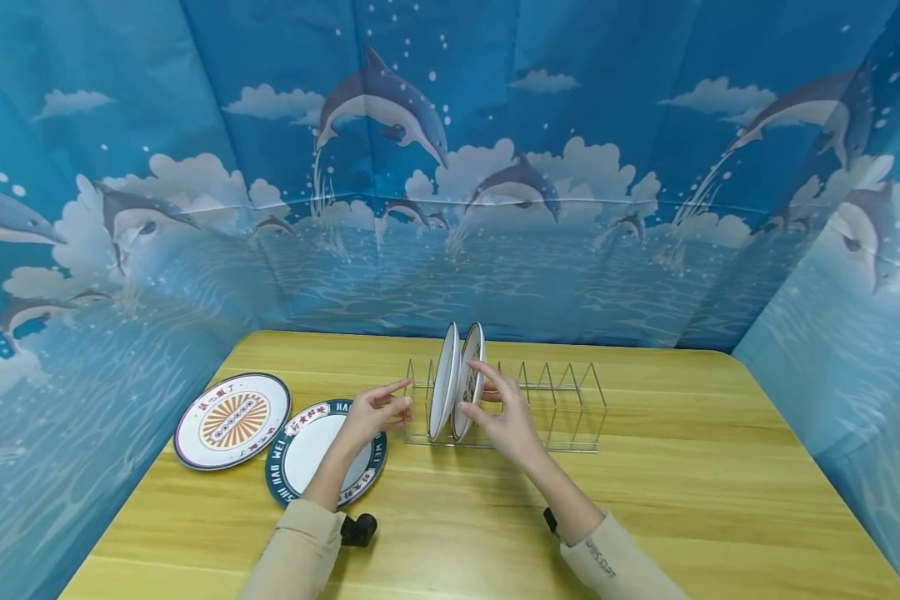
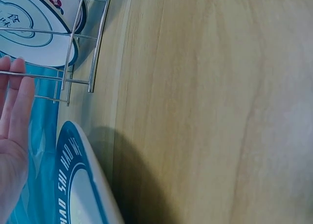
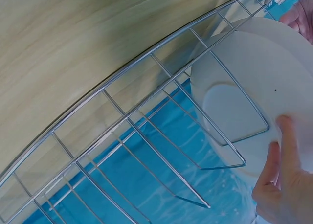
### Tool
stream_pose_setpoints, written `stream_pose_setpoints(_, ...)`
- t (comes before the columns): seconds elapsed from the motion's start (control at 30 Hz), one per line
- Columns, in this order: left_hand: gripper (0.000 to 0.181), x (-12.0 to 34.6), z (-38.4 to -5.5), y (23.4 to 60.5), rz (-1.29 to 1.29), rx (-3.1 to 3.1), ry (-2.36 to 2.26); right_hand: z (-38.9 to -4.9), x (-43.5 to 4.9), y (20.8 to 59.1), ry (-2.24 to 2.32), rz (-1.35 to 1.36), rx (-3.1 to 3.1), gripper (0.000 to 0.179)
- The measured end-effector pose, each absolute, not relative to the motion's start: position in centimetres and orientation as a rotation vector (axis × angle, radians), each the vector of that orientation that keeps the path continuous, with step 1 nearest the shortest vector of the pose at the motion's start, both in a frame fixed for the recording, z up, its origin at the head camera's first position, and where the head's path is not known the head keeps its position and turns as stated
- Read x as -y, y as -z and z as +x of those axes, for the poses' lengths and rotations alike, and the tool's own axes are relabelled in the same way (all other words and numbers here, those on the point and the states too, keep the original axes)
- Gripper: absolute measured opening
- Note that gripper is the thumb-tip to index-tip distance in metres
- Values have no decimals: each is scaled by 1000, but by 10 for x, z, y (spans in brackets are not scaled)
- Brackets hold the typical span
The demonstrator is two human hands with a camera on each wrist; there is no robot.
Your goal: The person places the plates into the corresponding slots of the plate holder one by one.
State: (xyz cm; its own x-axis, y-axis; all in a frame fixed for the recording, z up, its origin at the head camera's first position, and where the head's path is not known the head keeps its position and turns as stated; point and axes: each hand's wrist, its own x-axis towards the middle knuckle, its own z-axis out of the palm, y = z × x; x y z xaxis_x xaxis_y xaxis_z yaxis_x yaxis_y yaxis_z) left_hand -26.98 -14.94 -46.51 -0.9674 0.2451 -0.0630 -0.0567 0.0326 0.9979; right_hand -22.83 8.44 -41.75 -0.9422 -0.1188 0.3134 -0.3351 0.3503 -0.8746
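Dolphin backdrop; "HAO WEI" plate (image 1: 307, 454) flat.

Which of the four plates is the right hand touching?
The right hand touches the right one of the two plates standing in the wire rack. Its neighbour stands untouched, and the other two plates lie flat on the table.

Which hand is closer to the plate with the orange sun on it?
Left. The left hand is beside the rack, across one plate from the sun plate. The right hand is farther, touching the upright plates.
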Motion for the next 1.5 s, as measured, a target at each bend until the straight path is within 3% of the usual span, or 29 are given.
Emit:
stream_pose_setpoints(0.37,53,137,-238,442,186,-2340,-2080,-213,-83,429,-1699,359,2310,65)
stream_pose_setpoints(0.6,56,160,-215,449,38,-2408,-2144,-181,-67,431,-1756,299,2078,38)
stream_pose_setpoints(0.77,52,189,-194,457,-111,-2473,-2215,-166,-55,438,-1957,327,2122,28)
stream_pose_setpoints(1.07,59,247,-164,467,-319,-2456,-2222,-169,-34,453,-2211,439,2431,50)
stream_pose_setpoints(1.5,70,294,-144,477,-594,-2595,-1816,-195,3,463,-2473,139,2567,60)
